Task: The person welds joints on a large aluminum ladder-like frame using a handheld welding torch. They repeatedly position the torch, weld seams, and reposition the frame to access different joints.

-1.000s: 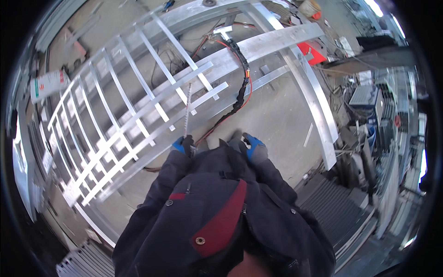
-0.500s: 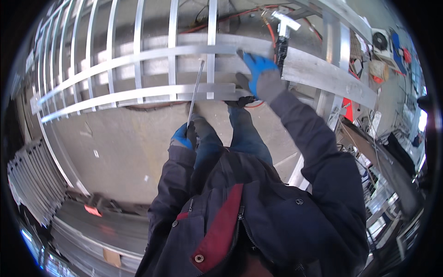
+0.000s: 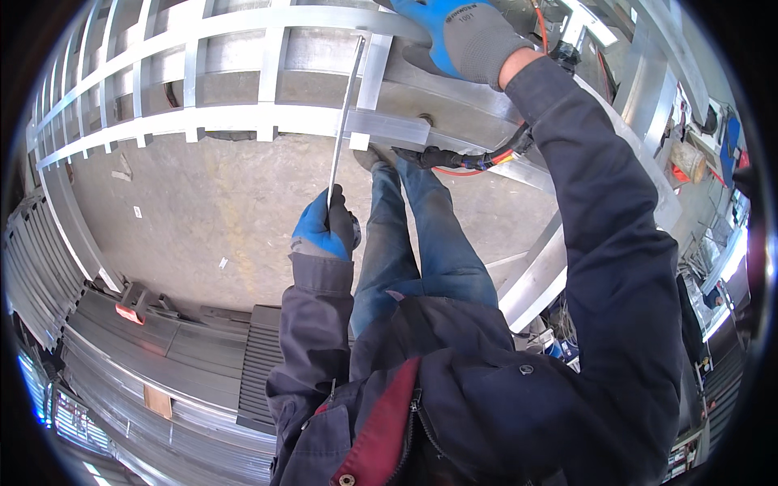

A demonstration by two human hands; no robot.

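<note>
My left hand point(image 3: 322, 225), in a blue and grey glove, is closed around the lower end of a thin silver metal rod point(image 3: 344, 121). The rod points up and slightly right, its far tip passing over a ladder-like metal frame point(image 3: 231, 118). At the top edge, my right hand point(image 3: 466, 32), gloved alike, reaches over the end of the frame's farther rail. Its thumb stands apart from the stretched fingers, whose tips are partly cut off by the picture's edge. Whether it touches the rail I cannot tell.
A black-wrapped cable point(image 3: 462, 159) with a red hose lies by my feet, under the near rail. Metal beams point(image 3: 541, 271) stand at the right. Stacked metal profiles point(image 3: 170, 348) lie at lower left. Scraps dot the concrete floor point(image 3: 194, 219).
The frame now sits higher and larger in the picture. My right hand has shifted toward the top edge, still by the rail's end. The rod stays in my left hand.
</note>
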